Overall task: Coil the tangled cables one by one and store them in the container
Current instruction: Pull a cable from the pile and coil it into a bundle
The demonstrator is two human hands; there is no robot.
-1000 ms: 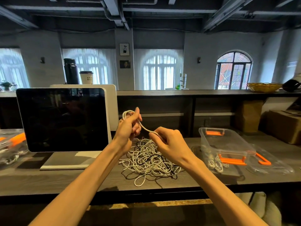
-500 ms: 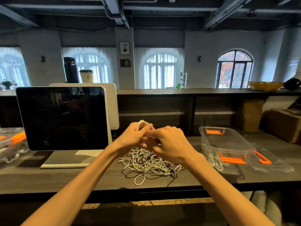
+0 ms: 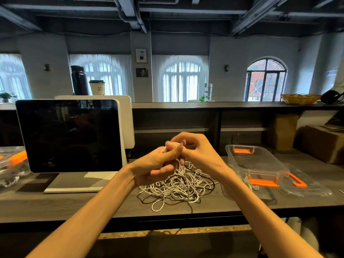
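Fingers of both hands are bunched together above the cable pile, and I log them as closed on the same white cable. Going left to right: at the far left edge a clear lidded box with an orange clip lies on the counter, cables visible inside. Next, a dark screen on its white stand, switched off. Then my left hand: thumb and forefinger pinch a small turn of white cable, lower fingers curled loosely beneath. My right hand touches it from the other side, fingers curled over the same turn; the contact itself is partly hidden, so I cannot tell how many loops are already formed.

Below the hands, the tangle of cables rests on the counter, mostly white with a few thin black ones threaded through. A strand rises from the pile into the hands.

Right of the pile, the open clear container with orange latches holds what looks like one white coil low at its near wall. Its lid lies just beside it.

Handling judgement: cable is light, limp, slightly springy, so a loose coil will likely unwind if released. Best hold is the pinch on the coil itself, with the free hand feeding slack. Pulling hard risks tightening knots or dragging the whole pile toward the edge. Black strands look thinner; treat gently.
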